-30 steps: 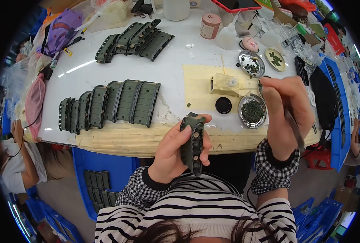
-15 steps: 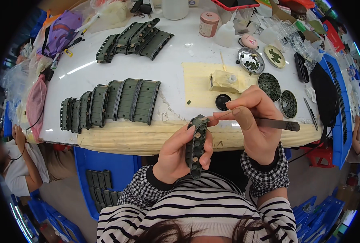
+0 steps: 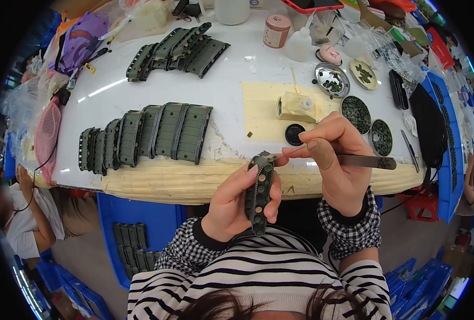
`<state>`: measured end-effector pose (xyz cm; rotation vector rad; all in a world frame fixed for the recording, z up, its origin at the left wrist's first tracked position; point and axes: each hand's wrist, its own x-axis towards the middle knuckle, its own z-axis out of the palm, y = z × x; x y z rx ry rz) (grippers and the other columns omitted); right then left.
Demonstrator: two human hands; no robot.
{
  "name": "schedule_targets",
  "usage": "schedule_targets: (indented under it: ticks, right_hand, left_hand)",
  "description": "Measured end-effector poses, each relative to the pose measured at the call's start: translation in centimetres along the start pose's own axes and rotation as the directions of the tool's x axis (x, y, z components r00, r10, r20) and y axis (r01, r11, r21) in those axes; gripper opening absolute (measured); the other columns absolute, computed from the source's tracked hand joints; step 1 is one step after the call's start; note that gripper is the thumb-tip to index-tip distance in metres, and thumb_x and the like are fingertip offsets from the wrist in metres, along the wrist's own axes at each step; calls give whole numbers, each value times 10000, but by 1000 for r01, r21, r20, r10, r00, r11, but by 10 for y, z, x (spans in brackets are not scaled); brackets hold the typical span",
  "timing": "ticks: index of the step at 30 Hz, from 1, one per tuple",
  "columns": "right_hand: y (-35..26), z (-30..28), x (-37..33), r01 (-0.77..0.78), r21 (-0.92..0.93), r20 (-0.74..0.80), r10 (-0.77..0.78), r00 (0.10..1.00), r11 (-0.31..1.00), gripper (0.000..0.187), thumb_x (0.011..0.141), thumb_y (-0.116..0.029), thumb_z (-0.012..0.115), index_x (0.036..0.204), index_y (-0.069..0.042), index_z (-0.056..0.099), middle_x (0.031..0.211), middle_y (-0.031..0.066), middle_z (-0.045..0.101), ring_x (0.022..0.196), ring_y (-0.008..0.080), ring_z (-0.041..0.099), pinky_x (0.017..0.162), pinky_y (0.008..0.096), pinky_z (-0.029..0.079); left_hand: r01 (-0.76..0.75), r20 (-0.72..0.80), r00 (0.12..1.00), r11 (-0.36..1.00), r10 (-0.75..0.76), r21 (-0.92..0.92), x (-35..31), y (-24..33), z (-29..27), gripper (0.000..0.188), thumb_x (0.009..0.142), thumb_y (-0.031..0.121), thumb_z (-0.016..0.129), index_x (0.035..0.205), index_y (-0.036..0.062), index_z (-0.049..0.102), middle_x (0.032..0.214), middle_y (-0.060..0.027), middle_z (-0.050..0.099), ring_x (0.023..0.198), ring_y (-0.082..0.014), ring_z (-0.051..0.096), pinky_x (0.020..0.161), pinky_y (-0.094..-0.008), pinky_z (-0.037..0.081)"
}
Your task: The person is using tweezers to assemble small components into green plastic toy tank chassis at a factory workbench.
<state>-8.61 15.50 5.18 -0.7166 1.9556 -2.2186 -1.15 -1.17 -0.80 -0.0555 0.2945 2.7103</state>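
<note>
In my left hand [image 3: 226, 205] is a dark green model tank hull [image 3: 259, 198], held upright on end with its row of small round wheels showing. Its upper end is close to the table's front edge. My right hand [image 3: 345, 173] grips metal tweezers [image 3: 373, 161] like a pen, their thin tip reaching to the top end of the hull. Whether the tip pinches a small part is too fine to make out. Just beyond the tweezers lies a round black lid [image 3: 294, 134]. A tape-wrapped block with a small bottle [image 3: 301, 106] stands behind it.
Rows of similar green hulls [image 3: 162, 133] lie on the left, with another group [image 3: 175, 50] farther back. Round tins of small green parts [image 3: 356, 114] stand at right, near a black pen-like tool [image 3: 409, 149]. A blue tray [image 3: 141, 213] with dark parts sits below the table edge.
Both hands keep almost the same pose on the hull and tweezers. The view has shifted very slightly; nothing has been put down or picked up.
</note>
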Motion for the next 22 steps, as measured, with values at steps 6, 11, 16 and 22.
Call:
schedule_targets:
  ticks: [6,11,16,22]
  right_hand:
    - [10,-27,22,182,-509,-197,-319,927,841,64,889,-26,652,920,30,650,829,49,594,665,87,566,590,220,440]
    - [19,-34,34,173,-776,-73,-359,930,606,77,828,1,688,903,5,671,769,51,571,615,100,530,539,237,397]
    - [17,-29,30,210,-809,-81,-458,885,549,114,806,2,720,913,3,681,757,42,566,593,96,512,526,229,390]
    - [-6,-17,11,410,-550,60,-455,888,728,135,851,-40,713,984,-26,696,786,47,599,647,117,537,543,213,395]
  left_hand:
    - [13,26,1000,999,-14,41,-2,12,14,572,1047,350,298,1501,21,183,1113,-184,590,932,-235,634,903,-450,530]
    - [-69,-56,993,885,106,460,-7,21,23,600,1040,374,317,1523,61,148,1207,-178,551,1044,-220,590,972,-440,480]
    - [-187,11,930,448,366,874,-12,23,19,648,983,297,513,1497,23,230,1146,-127,574,942,-150,592,830,-285,501]
    - [-126,62,895,115,443,985,-11,21,22,722,882,118,681,1482,46,286,1147,-144,562,947,-117,549,799,-234,472]
